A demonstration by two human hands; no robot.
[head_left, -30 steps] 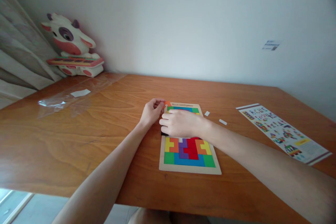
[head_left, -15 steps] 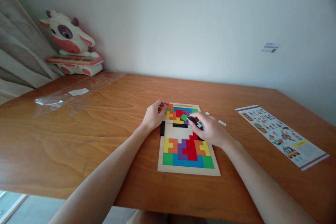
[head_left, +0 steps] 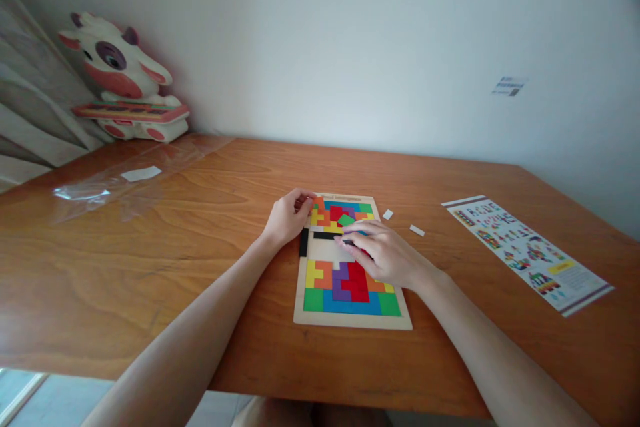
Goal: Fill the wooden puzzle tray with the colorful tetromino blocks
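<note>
Puzzle board [head_left: 352, 320]: long axis running away from you, pale-rimmed, multicoloured. Your right hand [head_left: 387, 255] pinches black piece [head_left: 347, 242]; left hand [head_left: 287, 219] curled, grip unclear.

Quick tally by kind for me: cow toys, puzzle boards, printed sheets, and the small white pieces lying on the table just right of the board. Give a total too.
Cow toy: 1
Puzzle board: 1
Printed sheet: 1
Small white pieces: 2
Total: 5
</note>
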